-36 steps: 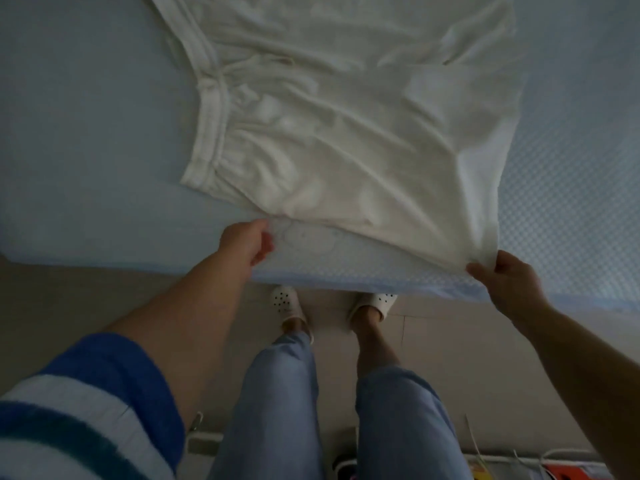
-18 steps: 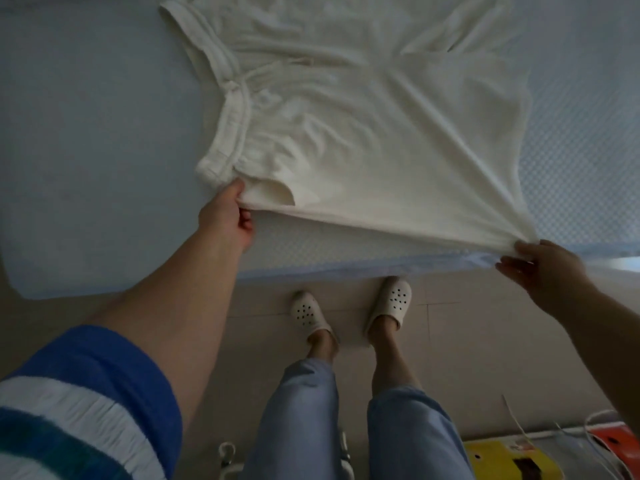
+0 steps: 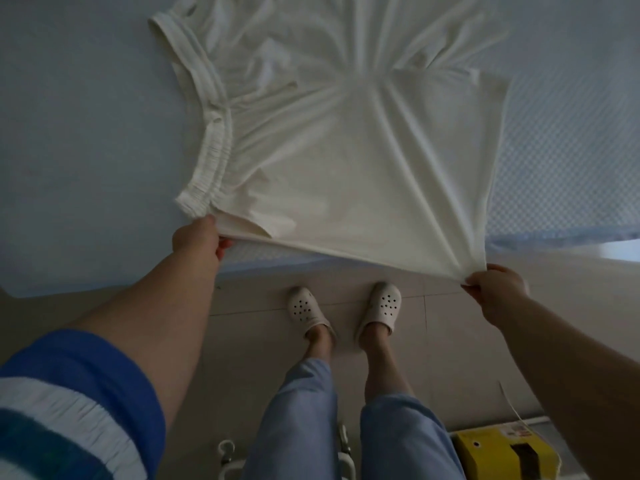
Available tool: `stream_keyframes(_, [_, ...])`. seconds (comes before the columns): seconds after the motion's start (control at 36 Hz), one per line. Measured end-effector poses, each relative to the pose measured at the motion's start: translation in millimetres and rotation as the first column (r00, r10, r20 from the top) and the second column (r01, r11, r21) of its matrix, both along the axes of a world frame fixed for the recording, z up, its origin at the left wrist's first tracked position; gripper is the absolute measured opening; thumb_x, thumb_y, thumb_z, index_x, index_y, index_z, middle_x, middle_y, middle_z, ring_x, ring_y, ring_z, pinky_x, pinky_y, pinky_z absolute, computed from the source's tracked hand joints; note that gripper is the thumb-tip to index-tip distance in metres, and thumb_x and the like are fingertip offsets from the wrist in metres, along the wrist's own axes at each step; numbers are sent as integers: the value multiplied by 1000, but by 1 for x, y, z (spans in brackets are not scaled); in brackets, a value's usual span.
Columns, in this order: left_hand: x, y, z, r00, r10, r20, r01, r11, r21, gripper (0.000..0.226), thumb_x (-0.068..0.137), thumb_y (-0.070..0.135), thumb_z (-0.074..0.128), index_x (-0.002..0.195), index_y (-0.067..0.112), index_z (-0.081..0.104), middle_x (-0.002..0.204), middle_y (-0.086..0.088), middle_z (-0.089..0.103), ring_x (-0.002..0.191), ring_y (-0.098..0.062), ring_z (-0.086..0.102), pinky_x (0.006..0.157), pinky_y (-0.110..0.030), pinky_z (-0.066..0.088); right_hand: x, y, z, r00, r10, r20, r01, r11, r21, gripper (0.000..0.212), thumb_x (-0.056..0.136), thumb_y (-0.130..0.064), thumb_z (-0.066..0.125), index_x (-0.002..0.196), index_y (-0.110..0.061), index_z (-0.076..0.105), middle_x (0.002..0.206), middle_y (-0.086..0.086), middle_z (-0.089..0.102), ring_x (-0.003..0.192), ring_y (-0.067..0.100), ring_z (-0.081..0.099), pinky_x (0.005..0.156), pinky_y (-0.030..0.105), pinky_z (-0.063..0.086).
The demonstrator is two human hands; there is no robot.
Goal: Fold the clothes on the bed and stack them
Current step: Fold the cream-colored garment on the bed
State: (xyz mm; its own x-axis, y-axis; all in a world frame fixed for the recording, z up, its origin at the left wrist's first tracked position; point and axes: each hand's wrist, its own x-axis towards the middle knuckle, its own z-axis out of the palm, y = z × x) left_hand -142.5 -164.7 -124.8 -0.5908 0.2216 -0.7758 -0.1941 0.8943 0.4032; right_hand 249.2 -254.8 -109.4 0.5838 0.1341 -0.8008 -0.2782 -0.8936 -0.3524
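Gripping cream shorts [image 3: 346,174], bed [image 3: 86,133], yellow box [image 3: 502,455]

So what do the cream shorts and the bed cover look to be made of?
The cream shorts: a thin, soft, matte knit, probably cotton jersey; they drape in fine tension folds and have a gathered elastic waistband. The bed cover: pale blue woven or quilted textile, judging by its small waffle-like grid; fibre unclear.

white clogs [image 3: 306,308], tiled floor [image 3: 443,341], yellow box [image 3: 498,452]
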Motion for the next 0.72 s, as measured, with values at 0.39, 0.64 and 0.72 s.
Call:
stream_keyframes(0.39, [25, 21, 61, 844, -516, -148, 519, 855, -26, 29, 71, 30, 54, 78, 5, 67, 89, -20, 68, 88, -36, 65, 77, -38, 52, -10, 75, 57, 837, 541, 82, -538, 841, -61, 39, 81, -13, 68, 119, -9, 60, 112, 13, 63, 105, 30, 58, 97, 47, 46])
stream_keyframes(0.64, [69, 133, 59, 707, -678, -202, 700, 712, 58, 13, 82, 25, 61, 91, 16, 64, 102, -11, 67, 96, -29, 62, 83, -33, 46, -11, 222, 50, 607, 772, 187, -791, 609, 51, 30, 85, -23, 66, 113, -15, 63, 100, 2, 60, 91, 20, 58, 83, 33, 48])
stream_keyframes(0.72, [70, 177, 52, 635, -704, -316, 743, 670, 1, 29, 84, 26, 60, 111, 16, 62, 116, -9, 63, 109, -28, 56, 87, -29, 40, -9, 288, 41, 543, 806, 236, -836, 545, 63, 34, 84, -22, 65, 117, -13, 63, 102, 6, 63, 93, 23, 59, 85, 34, 48])
